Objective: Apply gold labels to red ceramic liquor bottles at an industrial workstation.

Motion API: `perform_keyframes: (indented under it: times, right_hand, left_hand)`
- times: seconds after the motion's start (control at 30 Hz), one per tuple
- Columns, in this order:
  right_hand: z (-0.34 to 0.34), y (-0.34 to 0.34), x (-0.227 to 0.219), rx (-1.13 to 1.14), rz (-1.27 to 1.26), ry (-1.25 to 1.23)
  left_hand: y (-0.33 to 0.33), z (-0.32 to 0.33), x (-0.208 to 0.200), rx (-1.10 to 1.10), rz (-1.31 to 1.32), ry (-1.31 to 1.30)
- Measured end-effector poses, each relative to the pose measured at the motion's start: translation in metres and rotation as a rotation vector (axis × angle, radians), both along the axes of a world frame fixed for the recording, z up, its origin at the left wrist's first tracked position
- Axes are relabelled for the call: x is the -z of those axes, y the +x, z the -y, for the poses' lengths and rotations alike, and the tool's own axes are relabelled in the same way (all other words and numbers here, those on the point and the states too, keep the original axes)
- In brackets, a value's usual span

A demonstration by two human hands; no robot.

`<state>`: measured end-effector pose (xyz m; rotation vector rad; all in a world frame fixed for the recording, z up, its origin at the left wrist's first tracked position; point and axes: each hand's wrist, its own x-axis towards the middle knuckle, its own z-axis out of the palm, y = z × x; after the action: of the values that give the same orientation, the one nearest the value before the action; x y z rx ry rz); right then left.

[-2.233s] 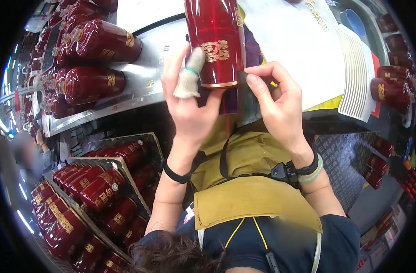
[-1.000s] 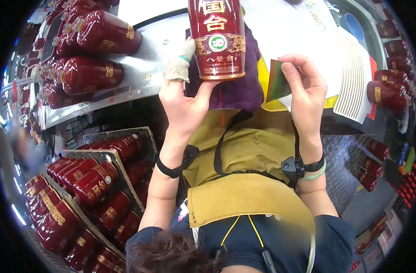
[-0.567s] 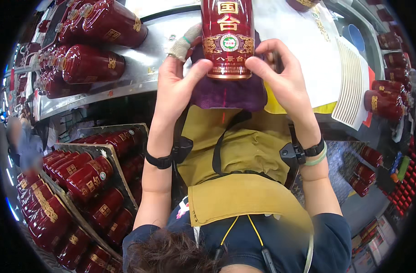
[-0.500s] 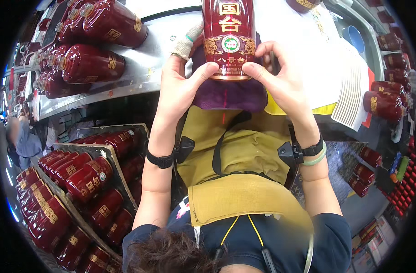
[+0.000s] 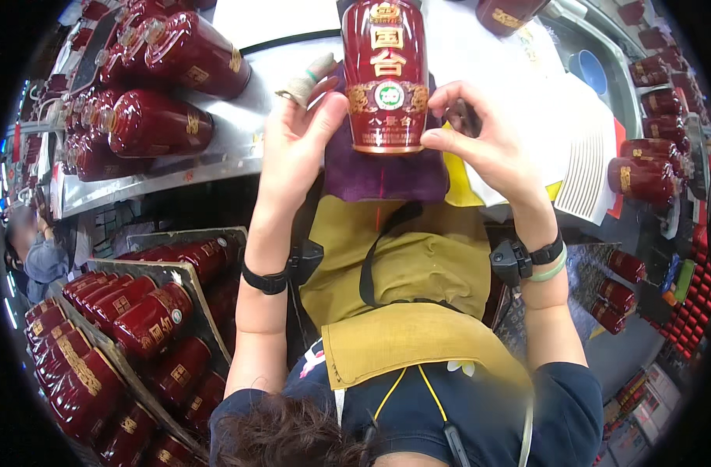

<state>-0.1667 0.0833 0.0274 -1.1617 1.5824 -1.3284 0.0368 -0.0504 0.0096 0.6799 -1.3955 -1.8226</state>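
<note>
A dark red glossy bottle with gold lettering and a round green-and-white emblem lies on a purple cloth at the table's near edge, its base toward me. Left of it, my left hand is open, thumb and fingers apart, with a gap between thumb and bottle. A whitish cover with a green band sits over a finger of that hand. On the other side my right hand is open too, its thumb tip and fingers close by the bottle's lower right side. Whether they touch it I cannot tell.
Several similar red bottles lie on the table at left. More fill a dark-walled crate at lower left. Right of the cloth are white sheets, a striped strip stack and a blue cup. A person is far left.
Both thumbs have come off the bottle's front, and the hands have spread apart. The bottle shows a little lower in the picture, with more of its upper part visible.
</note>
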Motion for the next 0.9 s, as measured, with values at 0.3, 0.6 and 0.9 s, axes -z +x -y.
perform_keyframes:
  times: [0.3, 0.6, 0.9]
  right_hand:
    - [-0.007, 0.017, -0.034, 0.286, 0.039, -0.365]
    - [-0.097, -0.005, -0.074, 0.354, -0.37, -0.312]
    - [-0.334, 0.017, -0.071, 0.787, -0.544, 0.308]
  left_hand:
    - [-0.062, 0.036, -0.052, 0.262, 0.267, 0.142]
    - [-0.045, -0.069, -0.051, 0.759, 0.224, -0.038]
    - [-0.129, -0.191, -0.058, 1.011, 0.036, -0.962]
